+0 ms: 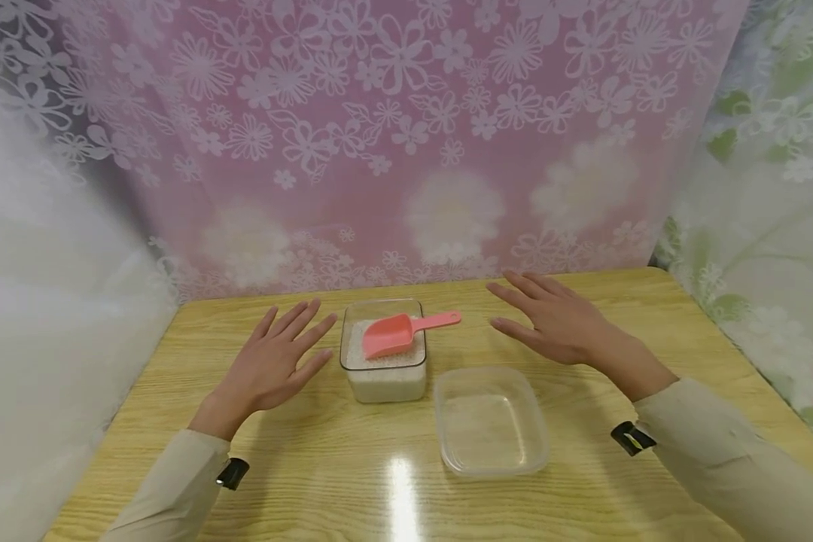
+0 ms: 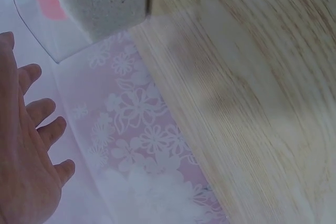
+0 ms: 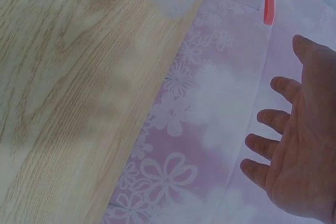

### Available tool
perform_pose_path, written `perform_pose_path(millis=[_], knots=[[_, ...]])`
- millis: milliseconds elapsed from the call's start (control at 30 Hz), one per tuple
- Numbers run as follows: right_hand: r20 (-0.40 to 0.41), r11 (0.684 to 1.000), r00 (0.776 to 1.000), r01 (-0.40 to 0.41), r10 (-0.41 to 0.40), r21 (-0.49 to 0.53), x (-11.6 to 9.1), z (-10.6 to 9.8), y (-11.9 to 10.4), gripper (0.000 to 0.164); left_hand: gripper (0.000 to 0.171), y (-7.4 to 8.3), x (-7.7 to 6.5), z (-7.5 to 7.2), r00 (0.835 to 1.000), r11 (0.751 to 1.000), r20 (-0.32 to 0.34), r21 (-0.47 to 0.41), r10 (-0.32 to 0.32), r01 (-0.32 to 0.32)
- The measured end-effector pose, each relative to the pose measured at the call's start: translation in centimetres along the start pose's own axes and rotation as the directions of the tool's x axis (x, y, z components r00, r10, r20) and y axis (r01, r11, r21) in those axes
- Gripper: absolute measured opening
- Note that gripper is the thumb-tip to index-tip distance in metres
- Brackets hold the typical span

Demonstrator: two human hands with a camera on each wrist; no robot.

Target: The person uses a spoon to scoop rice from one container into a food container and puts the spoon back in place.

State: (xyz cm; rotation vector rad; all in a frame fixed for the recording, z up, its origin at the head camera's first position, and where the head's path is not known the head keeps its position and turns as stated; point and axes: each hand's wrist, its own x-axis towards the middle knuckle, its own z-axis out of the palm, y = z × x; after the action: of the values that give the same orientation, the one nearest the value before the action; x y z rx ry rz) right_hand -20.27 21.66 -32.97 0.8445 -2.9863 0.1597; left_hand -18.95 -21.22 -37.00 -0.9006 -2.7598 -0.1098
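Observation:
A clear square container (image 1: 386, 385) filled with white grains, which look like rice, stands near the back of the table. On the grains lies a pink scoop (image 1: 389, 336), its handle sticking out over the right rim. Just left of that container, my left hand (image 1: 271, 365) hovers palm down with fingers spread, holding nothing. My right hand (image 1: 558, 320) is held above the table on the right, fingers extended and nothing in them. In front of it and to its left sits a second clear plastic container (image 1: 491, 425) with nothing inside. Both wrist views show the hands (image 2: 26, 145) apart from the containers.
The wooden table (image 1: 325, 482) has a light reflection at its front middle. A pink flowered curtain (image 1: 393, 150) hangs behind its back edge, with pale sheets (image 1: 779, 286) at both sides. A black wrist device (image 1: 632, 438) is on each sleeve.

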Motion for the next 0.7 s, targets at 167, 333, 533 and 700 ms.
perform_pose_path(millis=[167,333,533,700], knots=[[0.029,1.000,0.999,0.015,-0.016,0.028,0.8,-0.2,-0.8,0.068,0.058,0.2,0.5,-0.2,1.000,1.000,0.007,0.013,0.013,-0.013],[0.033,1.000,0.999,0.020,-0.020,0.024,1.2,-0.3,-1.3,0.068,0.058,0.4,1.1,-0.1,0.999,0.999,0.015,0.017,0.033,-0.033],[0.030,0.999,0.999,0.045,-0.045,0.012,1.7,-0.2,-2.2,0.071,0.056,0.6,1.3,0.3,0.999,0.999,0.030,0.006,0.033,-0.033],[0.024,0.999,0.999,0.046,-0.047,0.020,1.8,-0.1,-2.8,0.070,0.056,1.0,1.4,0.7,0.998,0.999,0.044,-0.004,0.039,-0.039]])
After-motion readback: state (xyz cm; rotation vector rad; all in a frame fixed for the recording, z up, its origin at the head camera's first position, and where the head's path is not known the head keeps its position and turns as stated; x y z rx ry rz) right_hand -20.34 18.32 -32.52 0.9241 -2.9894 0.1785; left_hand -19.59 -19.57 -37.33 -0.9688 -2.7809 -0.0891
